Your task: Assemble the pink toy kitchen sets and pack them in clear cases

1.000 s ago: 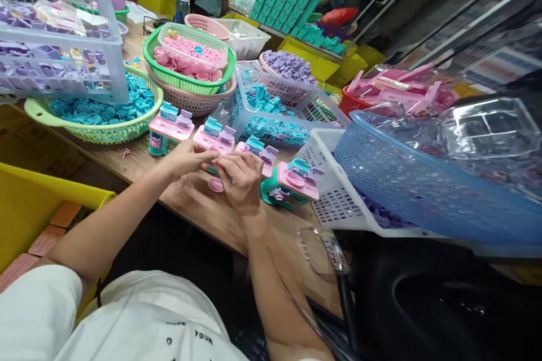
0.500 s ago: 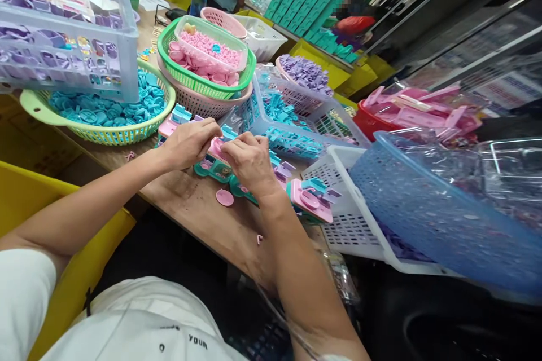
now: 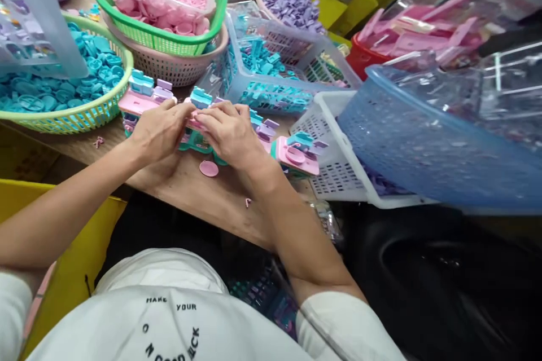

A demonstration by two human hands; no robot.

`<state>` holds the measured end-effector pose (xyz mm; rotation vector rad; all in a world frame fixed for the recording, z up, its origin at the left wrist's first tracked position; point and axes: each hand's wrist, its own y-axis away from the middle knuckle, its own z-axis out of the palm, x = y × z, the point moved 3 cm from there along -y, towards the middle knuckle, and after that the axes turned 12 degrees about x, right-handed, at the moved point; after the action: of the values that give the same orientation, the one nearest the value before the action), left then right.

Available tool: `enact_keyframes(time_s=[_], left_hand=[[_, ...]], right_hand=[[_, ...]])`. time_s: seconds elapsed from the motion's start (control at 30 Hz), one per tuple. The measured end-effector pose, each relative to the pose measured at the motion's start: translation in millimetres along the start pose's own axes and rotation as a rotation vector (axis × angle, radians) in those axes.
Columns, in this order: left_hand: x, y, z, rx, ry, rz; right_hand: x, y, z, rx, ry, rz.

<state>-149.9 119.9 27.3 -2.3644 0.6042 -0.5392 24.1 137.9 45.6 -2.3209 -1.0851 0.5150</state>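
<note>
Left hand [image 3: 157, 131], right hand [image 3: 231, 131] over second toy from left [image 3: 197, 141], row along table's [image 3: 180, 197] near edge | fingers curled nearly together, hold hidden, can't tell | seemingly done: right-end toy [image 3: 309, 166], pink dish [image 3: 295, 155] on | seemingly left: left-end toy [image 3: 138, 104], no dish visible; loose pink disc [image 3: 209, 168] nearer edge

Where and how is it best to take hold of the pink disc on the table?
Probably by opposite edges of the pink disc, from above on its near side: it lies flat, and the right hand and toy row are beyond it.
</note>
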Motion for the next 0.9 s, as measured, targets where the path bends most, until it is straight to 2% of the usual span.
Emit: enact_keyframes(time_s=[0.1, 0.17, 0.27, 0.33, 0.4, 0.47, 0.63, 0.77, 0.9], left_hand=[[16, 16, -6.1, 0.085, 0.023, 0.007], [31, 31, -0.2, 0.079, 0.030, -0.043], [50, 48, 23.8, -0.048, -0.008, -0.157], [57, 53, 41.5, -0.140, -0.044, -0.242], [60, 54, 53.9, -0.187, -0.047, -0.315], [61, 54, 59.6, -0.186, -0.010, -0.378], [69, 56, 60.9, -0.121, 0.030, -0.442], [74, 57, 62.3, -0.070, -0.020, -0.437], [74, 55, 63.0, -0.042, 0.040, -0.487]], right_hand=[[4, 56, -33, 0.063, -0.138, 0.136], [10, 105, -46, 0.029, -0.225, 0.299], [18, 168, -49, -0.054, -0.303, 0.495], [20, 190, -46, -0.054, -0.337, 0.549], [19, 198, -43, -0.031, -0.348, 0.568], [17, 199, -41, -0.009, -0.343, 0.579], [17, 206, -44, 0.028, -0.374, 0.612], [20, 213, -46, 0.026, -0.390, 0.571], [19, 209, -48, -0.005, -0.351, 0.525]])
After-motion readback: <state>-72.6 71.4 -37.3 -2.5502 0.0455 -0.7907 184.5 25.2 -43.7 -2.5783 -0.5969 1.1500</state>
